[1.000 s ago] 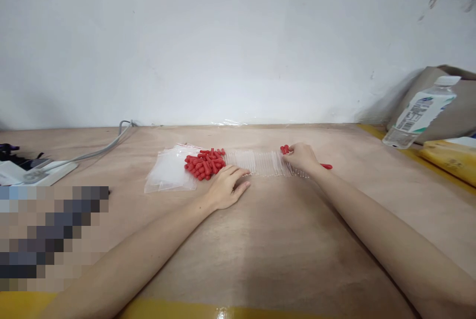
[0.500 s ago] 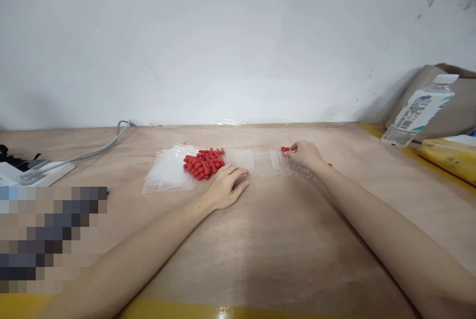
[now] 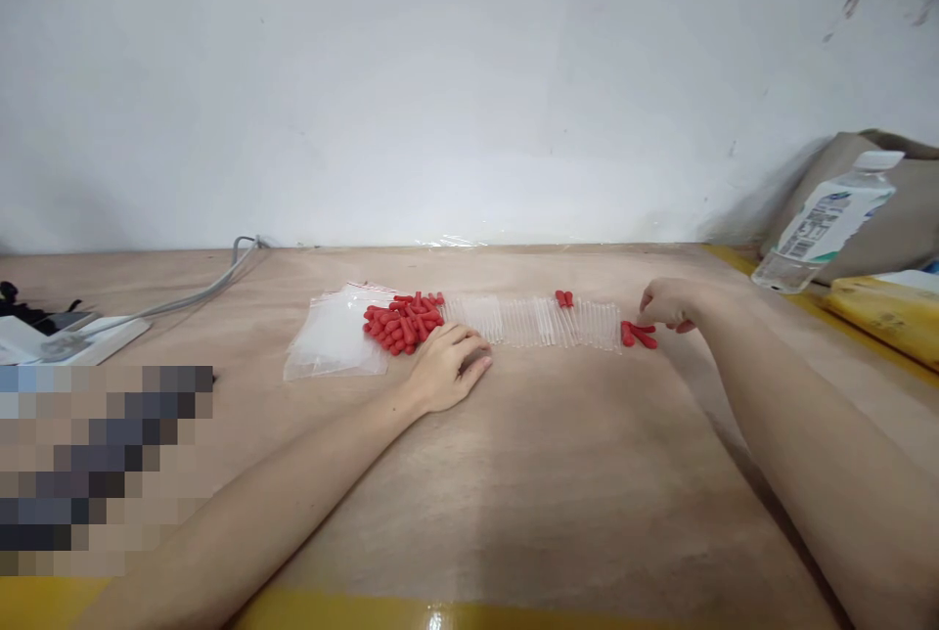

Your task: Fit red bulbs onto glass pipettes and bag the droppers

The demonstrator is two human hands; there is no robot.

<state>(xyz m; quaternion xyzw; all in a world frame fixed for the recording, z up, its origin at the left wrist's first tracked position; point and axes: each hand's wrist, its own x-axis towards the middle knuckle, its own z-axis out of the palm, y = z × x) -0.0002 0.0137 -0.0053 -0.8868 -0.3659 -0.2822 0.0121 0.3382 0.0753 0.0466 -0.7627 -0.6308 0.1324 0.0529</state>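
Note:
My left hand [image 3: 449,368] rests on the table with its fingers loosely bent and apart, holding nothing. It lies beside a pile of red rubber dropper bulbs [image 3: 400,325] and touches the near edge of a row of thin clear tubes [image 3: 520,321]. Two red bulbs [image 3: 563,298] lie on the far side of that row. At the row's right end is a small group of red bulbs [image 3: 640,337]. My right hand [image 3: 673,303] hovers just right of this group, fingers bent and apart, with nothing visible in them.
Clear zip bags [image 3: 334,332] lie left of the red pile. A grey cable [image 3: 212,292] runs to a white object at the far left. On the right stand a water bottle [image 3: 828,219], a grey-brown bag [image 3: 891,209] and a yellow packet [image 3: 884,307]. The wall closes off the back.
My right hand has left the two red bulbs behind the tubes and moved right, uncovering the right end of the row and the small bulb group. My left hand has stayed in place.

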